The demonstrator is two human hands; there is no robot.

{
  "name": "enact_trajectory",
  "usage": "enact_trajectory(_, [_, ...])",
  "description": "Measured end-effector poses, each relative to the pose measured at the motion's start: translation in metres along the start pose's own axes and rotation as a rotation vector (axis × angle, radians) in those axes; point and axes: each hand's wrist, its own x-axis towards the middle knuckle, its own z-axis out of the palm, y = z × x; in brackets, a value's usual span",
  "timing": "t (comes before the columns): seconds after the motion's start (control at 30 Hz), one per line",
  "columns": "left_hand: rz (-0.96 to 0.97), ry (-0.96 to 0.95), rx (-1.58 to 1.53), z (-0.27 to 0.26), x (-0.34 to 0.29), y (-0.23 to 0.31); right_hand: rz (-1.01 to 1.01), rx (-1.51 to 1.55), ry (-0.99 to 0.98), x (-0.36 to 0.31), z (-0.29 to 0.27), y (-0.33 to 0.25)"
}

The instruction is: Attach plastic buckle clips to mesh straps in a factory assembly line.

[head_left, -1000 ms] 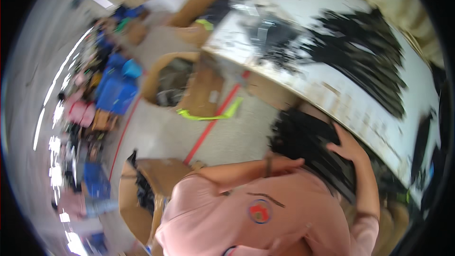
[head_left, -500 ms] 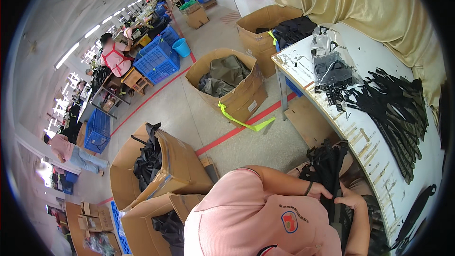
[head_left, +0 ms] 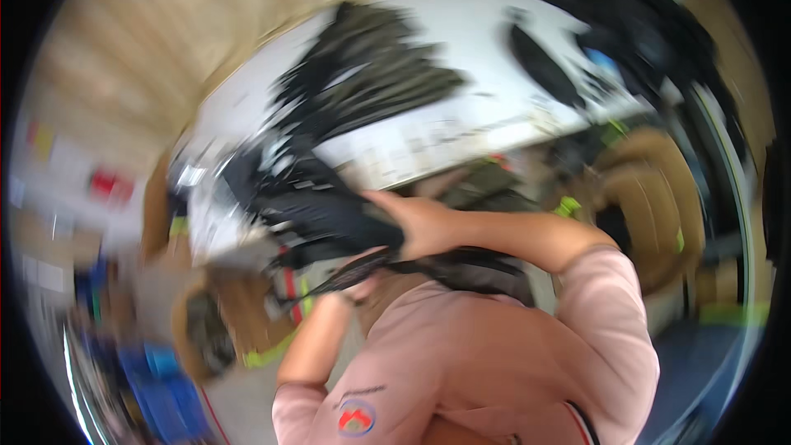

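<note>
Black fabric (head_left: 329, 218) gripped above white table (head_left: 461, 115) — blurred.

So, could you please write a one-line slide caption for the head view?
Motion-blurred view: both hands, right hand and left hand, gripping a black fabric bundle beside a white table.

Black fabric bundle (head_left: 329, 218), black straps (head_left: 371, 86) spread across a white table (head_left: 486, 111). Pink shirt (head_left: 494, 363) with a red-and-blue badge, brown cardboard boxes (head_left: 651, 198), blue crates (head_left: 165, 391).
</note>
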Motion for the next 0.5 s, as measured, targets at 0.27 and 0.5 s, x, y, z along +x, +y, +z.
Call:
enact_trajectory(0.27, [0.361, -0.352, 0.363, 0.225, 0.048, 0.124, -0.316, 0.027, 0.873, -0.058, -0.112, -0.035])
enact_trajectory(0.5, [0.591, -0.461, 0.552, 0.318, 0.103, 0.073, -0.036, 0.710, 1.185, -0.214, -0.248, -0.033])
